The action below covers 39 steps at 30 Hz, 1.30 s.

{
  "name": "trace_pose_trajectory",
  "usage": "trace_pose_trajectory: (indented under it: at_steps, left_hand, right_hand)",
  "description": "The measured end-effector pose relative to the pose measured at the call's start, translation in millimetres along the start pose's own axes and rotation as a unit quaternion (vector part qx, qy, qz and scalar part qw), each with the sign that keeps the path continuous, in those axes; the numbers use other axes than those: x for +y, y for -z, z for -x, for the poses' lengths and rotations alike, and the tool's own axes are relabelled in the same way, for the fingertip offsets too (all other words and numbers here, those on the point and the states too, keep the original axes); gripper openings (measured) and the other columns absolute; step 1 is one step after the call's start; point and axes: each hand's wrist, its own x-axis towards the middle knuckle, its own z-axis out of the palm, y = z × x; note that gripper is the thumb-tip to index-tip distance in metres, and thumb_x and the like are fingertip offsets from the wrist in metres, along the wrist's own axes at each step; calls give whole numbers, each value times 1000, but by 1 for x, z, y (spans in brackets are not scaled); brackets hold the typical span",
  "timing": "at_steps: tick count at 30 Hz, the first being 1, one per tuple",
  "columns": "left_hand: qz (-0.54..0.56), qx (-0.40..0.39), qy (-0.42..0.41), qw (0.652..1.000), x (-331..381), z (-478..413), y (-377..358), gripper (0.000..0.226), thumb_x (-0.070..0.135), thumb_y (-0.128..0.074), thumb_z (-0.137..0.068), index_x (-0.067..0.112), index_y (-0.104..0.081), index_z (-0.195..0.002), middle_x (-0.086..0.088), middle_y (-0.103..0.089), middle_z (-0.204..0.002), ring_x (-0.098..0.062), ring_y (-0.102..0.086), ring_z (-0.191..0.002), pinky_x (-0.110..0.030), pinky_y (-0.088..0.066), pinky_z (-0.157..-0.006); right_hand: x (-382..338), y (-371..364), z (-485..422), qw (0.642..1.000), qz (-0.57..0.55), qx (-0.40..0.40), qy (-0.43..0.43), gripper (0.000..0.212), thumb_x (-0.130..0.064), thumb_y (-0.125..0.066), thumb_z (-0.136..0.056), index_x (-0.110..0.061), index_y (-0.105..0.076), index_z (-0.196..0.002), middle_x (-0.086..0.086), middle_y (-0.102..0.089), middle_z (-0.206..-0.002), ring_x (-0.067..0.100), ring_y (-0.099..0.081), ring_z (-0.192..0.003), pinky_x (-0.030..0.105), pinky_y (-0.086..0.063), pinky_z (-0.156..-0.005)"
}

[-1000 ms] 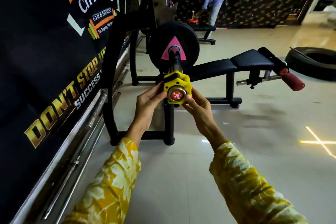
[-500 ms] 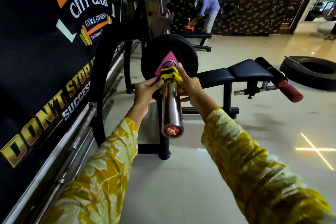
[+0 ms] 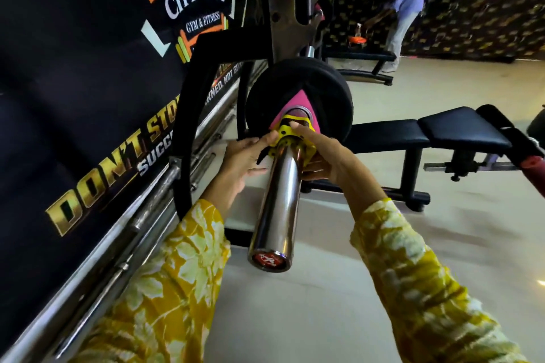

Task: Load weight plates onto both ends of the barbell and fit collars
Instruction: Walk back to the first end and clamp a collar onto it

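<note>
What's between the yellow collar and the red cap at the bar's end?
Only bare chrome sleeve, in the head view; the yellow collar sits up by the black plate.

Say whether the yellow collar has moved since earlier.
Yes: the yellow collar slid along the barbell sleeve, from its capped end to close against the black plate.

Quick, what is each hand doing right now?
Left hand: pinches the yellow collar.
Right hand: grips the same collar.
</note>
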Motion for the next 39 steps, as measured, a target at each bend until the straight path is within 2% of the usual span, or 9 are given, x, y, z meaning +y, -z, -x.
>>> trace_pose_trajectory:
  at_steps: [6, 9, 13, 17, 20, 24, 27, 32, 39]
  left_hand:
    - [57, 76, -41, 995, 22, -18, -23, 50, 21, -85, -64, -5, -66, -103, -16, -69, -99, -24, -66, -87, -26, -58, -60]
    - [-115, 124, -129, 977, 47, -31, -36, 52, 37, -91, -44, 9, -68, -80, -6, -69, -86, -19, -65, -78, -25, -55, -66]
    - [-263, 104, -219, 934, 67, -29, -58, 69, 32, -82, -55, -5, -62, -110, -21, -65, -109, -30, -62, -102, -37, -49, -89]
    - [-292, 95, -228, 924, 73, -32, -59, 50, 40, -69, -54, 6, -71, -90, -14, -71, -88, -29, -67, -88, -41, -54, -79]
    - [-328, 143, -229, 905, 71, -23, -49, 40, 52, -67, -59, 13, -67, -70, -6, -68, -72, -29, -66, -79, -35, -52, -66]
    - [-197, 124, -76, 969, 63, -27, -44, 58, 61, -73, -55, 12, -69, -86, -10, -70, -93, -28, -65, -89, -37, -55, -80]
    - [-117, 96, -16, 988, 66, -33, -42, 57, 63, -69, -46, 15, -64, -77, -8, -69, -87, -26, -66, -81, -42, -58, -73]
    - [-37, -30, 157, 987, 67, -34, -22, 50, 49, -64, -79, 1, -54, -90, -12, -55, -69, -19, -60, -46, -34, -54, -51]
    - [131, -105, 221, 961, 40, -38, -9, 68, 51, -65, -78, -5, -54, -115, -16, -63, -94, -27, -63, -83, -38, -56, -60]
  right_hand:
    - [-10, -5, -5, 989, -124, 60, 45, 60, -34, -69, -80, 7, -51, -120, 18, -66, -98, 18, -66, -64, 24, -51, -41]
    - [-20, -4, -6, 987, -120, 95, 39, 50, -24, -63, -87, 9, -48, -121, 15, -60, -80, 18, -64, -48, 28, -52, -38]
    - [-26, -7, -2, 996, -75, 56, 1, 52, -46, -45, -93, -1, -53, -117, 15, -61, -93, 26, -64, -78, 45, -53, -74]
    - [-17, -8, -4, 989, -146, -6, -18, 39, -37, -38, -97, -6, -55, -81, 6, -66, -54, 16, -64, -45, 25, -52, -42]
    - [-16, -5, -10, 986, -165, 16, -21, 38, -39, -48, -93, -3, -57, -96, 8, -68, -61, 17, -66, -49, 25, -53, -41]
    - [-17, -3, -11, 985, -165, 39, -25, 49, -36, -55, -90, 3, -51, -118, 13, -61, -82, 22, -61, -70, 25, -54, -42]
    - [-15, -2, -13, 986, -163, 39, -25, 51, -36, -57, -89, 5, -49, -118, 13, -59, -83, 22, -60, -71, 26, -53, -42]
    - [-12, -2, -15, 985, -168, 39, -22, 48, -37, -57, -88, 3, -52, -115, 11, -62, -79, 21, -61, -67, 25, -54, -42]
    - [-9, -1, -21, 989, -143, 33, -25, 44, -44, -57, -86, -2, -56, -100, 9, -63, -78, 14, -65, -45, 25, -54, -48]
